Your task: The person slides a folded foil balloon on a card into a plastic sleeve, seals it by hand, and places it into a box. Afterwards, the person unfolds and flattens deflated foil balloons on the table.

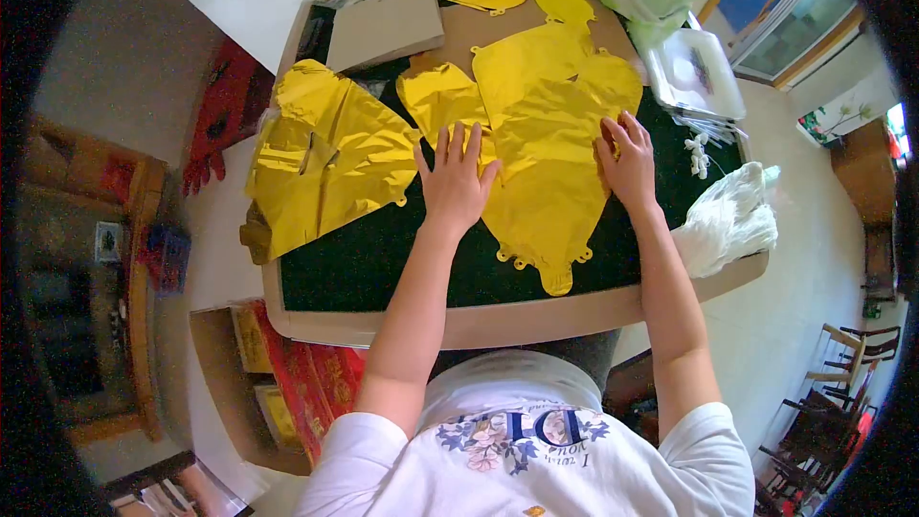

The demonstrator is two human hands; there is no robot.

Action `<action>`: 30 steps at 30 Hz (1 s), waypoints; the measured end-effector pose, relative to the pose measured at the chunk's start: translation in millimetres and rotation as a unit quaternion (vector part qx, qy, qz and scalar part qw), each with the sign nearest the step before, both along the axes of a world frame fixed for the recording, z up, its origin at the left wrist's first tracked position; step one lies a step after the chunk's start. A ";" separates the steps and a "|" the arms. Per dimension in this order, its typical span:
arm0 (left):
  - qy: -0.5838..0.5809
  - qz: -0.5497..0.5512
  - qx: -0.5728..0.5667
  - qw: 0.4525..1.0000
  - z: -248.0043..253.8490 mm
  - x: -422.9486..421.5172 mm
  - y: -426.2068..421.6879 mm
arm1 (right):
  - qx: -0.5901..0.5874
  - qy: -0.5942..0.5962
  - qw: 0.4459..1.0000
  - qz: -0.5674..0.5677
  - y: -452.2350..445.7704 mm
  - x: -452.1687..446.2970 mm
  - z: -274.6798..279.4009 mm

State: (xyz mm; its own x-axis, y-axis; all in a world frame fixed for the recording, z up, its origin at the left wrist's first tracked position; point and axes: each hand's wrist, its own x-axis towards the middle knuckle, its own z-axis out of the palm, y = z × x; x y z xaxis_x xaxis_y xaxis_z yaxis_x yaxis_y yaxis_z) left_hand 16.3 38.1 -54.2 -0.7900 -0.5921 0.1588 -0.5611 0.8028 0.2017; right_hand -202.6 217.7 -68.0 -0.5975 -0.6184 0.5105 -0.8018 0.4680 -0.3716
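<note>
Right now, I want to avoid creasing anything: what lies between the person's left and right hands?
In the head view, a wide yellow foil piece, spread over the dark green tabletop, lies between the left hand and the right hand.

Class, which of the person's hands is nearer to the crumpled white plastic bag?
Right. The right hand is at the gold foil's edge on the bag's side, not touching the bag; the left hand is farther away, by the foil's opposite edge.

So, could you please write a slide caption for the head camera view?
Left hand and right hand at shiny yellow foil pieces spread over a dark green tabletop.
</note>
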 end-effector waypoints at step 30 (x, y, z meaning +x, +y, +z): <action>0.029 -0.116 -0.016 0.993 -0.4 -3.7 27.6 | 0.012 -0.003 1.000 -0.006 1.5 1.1 0.2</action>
State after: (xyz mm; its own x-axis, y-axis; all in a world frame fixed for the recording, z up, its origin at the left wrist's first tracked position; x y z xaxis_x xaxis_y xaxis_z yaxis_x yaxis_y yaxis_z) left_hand 12.6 65.6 -54.6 -0.8939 -0.3885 0.2237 -0.3482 0.9159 0.1996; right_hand -201.5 219.2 -67.7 -0.6083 -0.6236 0.4910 -0.7936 0.4865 -0.3654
